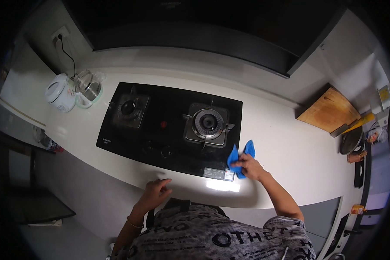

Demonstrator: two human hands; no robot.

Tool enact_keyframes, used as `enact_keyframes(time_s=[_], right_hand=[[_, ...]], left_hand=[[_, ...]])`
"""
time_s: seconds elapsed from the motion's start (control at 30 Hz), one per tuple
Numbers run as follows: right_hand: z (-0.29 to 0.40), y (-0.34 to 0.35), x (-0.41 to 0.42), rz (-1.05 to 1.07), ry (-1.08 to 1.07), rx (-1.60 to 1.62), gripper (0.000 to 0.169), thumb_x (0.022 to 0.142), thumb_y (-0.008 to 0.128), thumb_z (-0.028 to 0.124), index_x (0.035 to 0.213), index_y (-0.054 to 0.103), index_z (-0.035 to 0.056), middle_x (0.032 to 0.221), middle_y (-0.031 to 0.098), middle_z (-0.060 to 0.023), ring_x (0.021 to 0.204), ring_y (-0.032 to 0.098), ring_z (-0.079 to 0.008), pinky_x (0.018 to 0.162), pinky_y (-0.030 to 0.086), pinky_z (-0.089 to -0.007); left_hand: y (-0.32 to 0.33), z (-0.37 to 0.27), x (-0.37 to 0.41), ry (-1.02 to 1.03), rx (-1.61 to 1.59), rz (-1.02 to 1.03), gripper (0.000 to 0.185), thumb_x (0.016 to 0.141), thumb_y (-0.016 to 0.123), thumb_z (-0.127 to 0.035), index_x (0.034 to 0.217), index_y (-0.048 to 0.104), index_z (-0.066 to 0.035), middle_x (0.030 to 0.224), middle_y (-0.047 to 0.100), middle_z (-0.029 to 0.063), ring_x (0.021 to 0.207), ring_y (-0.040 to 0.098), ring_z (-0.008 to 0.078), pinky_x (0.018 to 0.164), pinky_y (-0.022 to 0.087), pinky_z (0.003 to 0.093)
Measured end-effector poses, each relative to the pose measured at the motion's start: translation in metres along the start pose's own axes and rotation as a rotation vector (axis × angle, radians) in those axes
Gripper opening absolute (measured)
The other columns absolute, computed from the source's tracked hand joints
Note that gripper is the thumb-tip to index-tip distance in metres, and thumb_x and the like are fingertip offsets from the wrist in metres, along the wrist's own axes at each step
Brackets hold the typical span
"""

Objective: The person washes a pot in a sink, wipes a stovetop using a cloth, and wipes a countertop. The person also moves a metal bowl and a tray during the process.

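My right hand (252, 167) presses a blue cloth (249, 149) at the right front corner of a black glass gas cooktop (172, 107). Part of the cloth lies on the glass and part on the white countertop (269, 146). Beside it, labels (214, 173) with writing are stuck to the cooktop's front corner. Near the counter's front edge hovers my left hand (154, 193), empty, fingers apart. The cooktop carries a right burner (208, 122) and a left burner (129, 109), with control knobs (166, 151) at the front.
A white rice cooker (60, 94) and a glass kettle (90, 89) stand at the back left. Overhead hangs a dark range hood (195, 32). A wooden cutting board (330, 109) leans at the right wall, near a dark pan (351, 141).
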State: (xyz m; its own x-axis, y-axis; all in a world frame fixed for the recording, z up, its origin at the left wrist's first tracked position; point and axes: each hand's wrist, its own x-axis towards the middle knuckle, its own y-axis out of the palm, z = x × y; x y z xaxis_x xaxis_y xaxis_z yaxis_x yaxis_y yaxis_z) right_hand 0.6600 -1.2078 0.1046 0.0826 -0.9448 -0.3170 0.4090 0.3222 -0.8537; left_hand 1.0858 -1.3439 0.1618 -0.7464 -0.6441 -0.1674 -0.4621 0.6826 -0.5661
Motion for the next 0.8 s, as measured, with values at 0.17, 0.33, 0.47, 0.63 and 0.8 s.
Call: enact_keyframes(time_s=[0.17, 0.33, 0.47, 0.63, 0.8], right_hand=[[-0.074, -0.013, -0.058, -0.121, 0.151, 0.011, 0.047, 0.066, 0.050, -0.008, 0.105, 0.069, 0.0106, 0.101, 0.064, -0.0094, 0.093, 0.061, -0.0333, 0.092, 0.051, -0.0392], [-0.090, -0.117, -0.002, -0.728, 0.256, 0.919, 0.044, 0.075, 0.046, -0.007, 0.114, 0.063, 0.0033, 0.104, 0.060, -0.0084, 0.100, 0.057, -0.0223, 0.090, 0.047, -0.0322], [-0.106, -0.132, 0.100, -0.674, 0.182, 0.747, 0.047, 0.078, 0.058, 0.001, 0.124, 0.060, 0.0075, 0.110, 0.054, -0.0074, 0.102, 0.053, -0.0210, 0.089, 0.045, -0.0308], [-0.121, -0.080, 0.226, -0.263, 0.383, -0.072, 0.071, 0.067, 0.079, 0.013, 0.134, 0.055, 0.0112, 0.125, 0.056, -0.0220, 0.123, 0.051, -0.0375, 0.099, 0.046, -0.0395], [-0.078, -0.118, 0.305, -0.245, 0.188, -0.012, 0.064, 0.061, 0.069, -0.001, 0.124, 0.064, 0.0101, 0.112, 0.066, -0.0183, 0.113, 0.061, -0.0326, 0.098, 0.048, -0.0363]], left_hand=[[-0.002, 0.003, -0.009, -0.041, -0.013, -0.012, 0.038, 0.085, 0.069, -0.020, 0.118, 0.062, -0.001, 0.087, 0.068, 0.0152, 0.076, 0.068, 0.0252, 0.071, 0.055, 0.0347], [-0.007, 0.007, -0.017, -0.080, 0.023, -0.018, 0.038, 0.086, 0.069, -0.020, 0.118, 0.062, -0.002, 0.086, 0.068, 0.0153, 0.074, 0.068, 0.0256, 0.069, 0.054, 0.0360], [-0.014, 0.011, -0.025, -0.088, 0.014, -0.082, 0.038, 0.085, 0.069, -0.020, 0.119, 0.062, -0.003, 0.085, 0.067, 0.0154, 0.073, 0.067, 0.0262, 0.068, 0.053, 0.0362], [-0.021, 0.019, -0.038, -0.229, -0.014, -0.096, 0.038, 0.086, 0.068, -0.022, 0.119, 0.062, -0.004, 0.084, 0.065, 0.0139, 0.074, 0.064, 0.0277, 0.073, 0.050, 0.0387], [-0.023, 0.033, -0.066, -0.249, 0.005, -0.192, 0.035, 0.085, 0.068, -0.013, 0.118, 0.061, -0.001, 0.079, 0.064, 0.0140, 0.070, 0.064, 0.0273, 0.068, 0.051, 0.0374]])
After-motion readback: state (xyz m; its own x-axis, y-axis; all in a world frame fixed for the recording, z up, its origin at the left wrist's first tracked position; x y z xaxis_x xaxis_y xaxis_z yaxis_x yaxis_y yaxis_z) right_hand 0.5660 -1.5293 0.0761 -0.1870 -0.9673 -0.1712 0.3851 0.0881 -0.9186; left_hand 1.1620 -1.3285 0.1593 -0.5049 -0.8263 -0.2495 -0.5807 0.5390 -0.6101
